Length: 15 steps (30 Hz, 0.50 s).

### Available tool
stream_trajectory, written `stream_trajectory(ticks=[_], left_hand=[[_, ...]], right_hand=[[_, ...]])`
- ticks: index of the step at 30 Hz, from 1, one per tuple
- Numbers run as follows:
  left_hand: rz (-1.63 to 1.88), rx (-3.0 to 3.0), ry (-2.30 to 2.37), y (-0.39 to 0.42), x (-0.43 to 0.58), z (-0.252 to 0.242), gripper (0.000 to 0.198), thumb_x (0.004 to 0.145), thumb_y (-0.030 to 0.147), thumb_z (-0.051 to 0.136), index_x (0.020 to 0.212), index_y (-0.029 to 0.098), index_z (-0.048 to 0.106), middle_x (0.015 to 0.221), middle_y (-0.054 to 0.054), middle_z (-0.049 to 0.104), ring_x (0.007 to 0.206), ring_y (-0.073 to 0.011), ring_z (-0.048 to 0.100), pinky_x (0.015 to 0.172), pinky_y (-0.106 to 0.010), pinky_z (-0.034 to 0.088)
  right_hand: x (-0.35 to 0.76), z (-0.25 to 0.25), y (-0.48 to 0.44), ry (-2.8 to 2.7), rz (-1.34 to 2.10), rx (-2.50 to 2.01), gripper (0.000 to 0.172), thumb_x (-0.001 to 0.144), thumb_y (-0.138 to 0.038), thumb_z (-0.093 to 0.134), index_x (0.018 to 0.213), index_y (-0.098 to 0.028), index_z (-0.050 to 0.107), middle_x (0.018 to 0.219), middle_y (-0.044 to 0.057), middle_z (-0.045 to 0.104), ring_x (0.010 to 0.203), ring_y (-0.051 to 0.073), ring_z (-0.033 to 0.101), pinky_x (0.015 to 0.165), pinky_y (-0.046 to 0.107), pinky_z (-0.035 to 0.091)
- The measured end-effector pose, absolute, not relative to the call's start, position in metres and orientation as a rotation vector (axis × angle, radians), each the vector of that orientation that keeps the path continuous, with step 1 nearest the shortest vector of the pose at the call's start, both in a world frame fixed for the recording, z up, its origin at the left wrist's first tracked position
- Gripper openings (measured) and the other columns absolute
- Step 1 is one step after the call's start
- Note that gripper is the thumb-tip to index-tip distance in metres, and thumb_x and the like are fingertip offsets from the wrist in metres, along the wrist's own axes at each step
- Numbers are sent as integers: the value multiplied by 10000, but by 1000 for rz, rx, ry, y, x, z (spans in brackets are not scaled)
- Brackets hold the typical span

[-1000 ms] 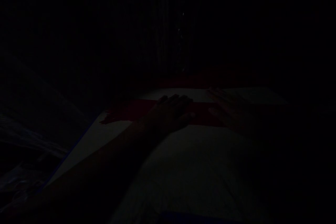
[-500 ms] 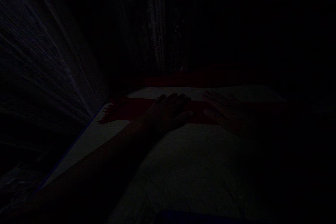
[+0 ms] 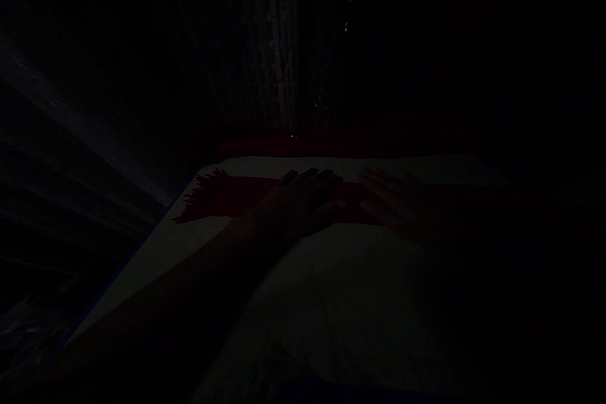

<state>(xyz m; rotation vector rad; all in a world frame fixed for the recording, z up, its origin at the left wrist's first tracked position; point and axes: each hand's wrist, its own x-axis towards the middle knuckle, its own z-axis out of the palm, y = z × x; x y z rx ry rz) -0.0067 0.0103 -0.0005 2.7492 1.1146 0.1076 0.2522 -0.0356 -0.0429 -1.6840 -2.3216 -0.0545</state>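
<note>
The view is very dark. A long red cloth with a fringed end, like a scarf, lies flat across a pale surface. My left hand rests on it palm down, fingers stretched out and pointing to the right. Close by on the right, my right hand also lies flat over the scarf, its fingers pointing left toward the other hand. A narrow gap separates the fingertips. Neither hand grips anything. The scarf's right part fades into shadow.
Along the far side of the pale surface runs another dark red strip. A blue edge borders the surface on the left. Behind stands something with pale vertical streaks. Crumpled, shiny material shows at the lower left.
The picture has grown darker. At the scarf's left end, the fringe now stands apart from the red strip behind, with pale surface between. My right hand has shifted slightly left; my left hand barely moved.
</note>
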Motion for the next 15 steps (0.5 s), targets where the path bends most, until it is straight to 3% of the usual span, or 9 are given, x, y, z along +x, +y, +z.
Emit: stream_trajectory(ticks=[5, 9, 15], left_hand=[[123, 2745, 1077, 11, -7, -2, 744, 1054, 706, 232, 1652, 266, 270, 1716, -31, 246, 1595, -280, 190, 1275, -573, 132], [133, 2754, 1095, 11, -7, -2, 738, 1058, 699, 232, 1651, 262, 270, 1715, -35, 252, 1592, -273, 200, 1276, -557, 134], [121, 2753, 1102, 9, -6, 0, 733, 1061, 689, 234, 1646, 250, 285, 1712, -36, 261, 1591, -271, 206, 1274, -555, 146]], right_hand=[[254, -43, -33, -2288, -102, -1679, 751, 1036, -676, 170, 1631, -249, 332, 1664, 0, 252, 1567, 237, 246, 1294, 567, 185], [254, -40, -33, -2332, -9, -1708, 759, 1027, -700, 176, 1605, -256, 387, 1652, 4, 286, 1551, 253, 286, 1273, 621, 180], [252, -39, -36, -2296, -51, -1680, 739, 1041, -668, 180, 1614, -240, 365, 1654, 0, 284, 1554, 235, 281, 1291, 581, 182]])
